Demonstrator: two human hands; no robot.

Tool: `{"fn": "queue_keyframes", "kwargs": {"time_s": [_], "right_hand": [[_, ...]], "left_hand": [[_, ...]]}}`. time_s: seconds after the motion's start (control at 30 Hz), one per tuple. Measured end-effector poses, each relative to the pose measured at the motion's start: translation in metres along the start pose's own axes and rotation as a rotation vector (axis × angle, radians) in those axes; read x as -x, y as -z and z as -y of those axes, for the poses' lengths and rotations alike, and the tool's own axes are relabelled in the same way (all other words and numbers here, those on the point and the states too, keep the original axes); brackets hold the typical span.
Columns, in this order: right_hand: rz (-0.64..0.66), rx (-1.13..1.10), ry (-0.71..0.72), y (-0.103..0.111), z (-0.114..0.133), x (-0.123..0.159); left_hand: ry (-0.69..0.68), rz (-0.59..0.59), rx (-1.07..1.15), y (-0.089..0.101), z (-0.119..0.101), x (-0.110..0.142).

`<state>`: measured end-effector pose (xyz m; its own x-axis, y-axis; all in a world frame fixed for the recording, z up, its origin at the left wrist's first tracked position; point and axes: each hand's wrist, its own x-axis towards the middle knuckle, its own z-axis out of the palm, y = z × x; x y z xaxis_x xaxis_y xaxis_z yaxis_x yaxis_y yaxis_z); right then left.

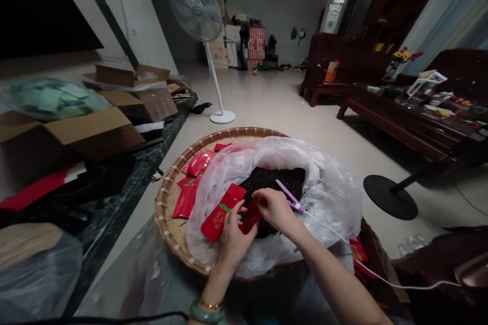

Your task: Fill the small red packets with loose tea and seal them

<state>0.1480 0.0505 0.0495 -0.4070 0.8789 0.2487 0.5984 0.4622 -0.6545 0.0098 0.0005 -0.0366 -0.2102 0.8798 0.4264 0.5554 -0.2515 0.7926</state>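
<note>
My left hand (pixel 234 236) holds a small dark red packet (pixel 251 214) over the open plastic bag (pixel 335 203). The fingers of my right hand (pixel 277 208) pinch the same packet's upper edge. A brighter red packet (pixel 217 221) with a green band and gold print lies against my left hand; I cannot tell whether the fingers grip it too. Dark, loose, crumbly material (pixel 263 179) fills the bag. On it rests a purple tong-like tool (pixel 288 193), its white cord (pixel 331 228) running right. More red packets (pixel 186 198) lie on the round woven tray (pixel 164 213) under the bag.
A white standing fan (pixel 223 117) is beyond the tray. Open cardboard boxes (pixel 91 124) line the dark ledge (pixel 152 183) at left. To the right are a black round stand base (pixel 391 197) and a low wooden table (pixel 404 127). More red packets (pixel 358 254) sit beside the tray.
</note>
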Motion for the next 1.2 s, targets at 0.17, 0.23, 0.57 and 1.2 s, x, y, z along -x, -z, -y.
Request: {"fn": "queue_keyframes", "kwargs": {"time_s": [0.17,0.23,0.57,1.2], "right_hand": [[-0.03,0.058,-0.014,0.006,0.003,0.001],[-0.02,0.101,-0.017,0.008,0.007,0.002],[0.036,-0.082,0.023,0.004,0.012,0.009],[0.118,-0.141,-0.087,-0.012,-0.048,0.008]], "left_hand": [[-0.026,0.075,-0.061,-0.001,0.004,0.0],[-0.048,0.08,-0.094,-0.001,0.004,-0.001],[-0.115,0.06,-0.156,0.001,-0.003,-0.001],[-0.012,0.061,-0.02,0.001,-0.003,-0.001]]}}
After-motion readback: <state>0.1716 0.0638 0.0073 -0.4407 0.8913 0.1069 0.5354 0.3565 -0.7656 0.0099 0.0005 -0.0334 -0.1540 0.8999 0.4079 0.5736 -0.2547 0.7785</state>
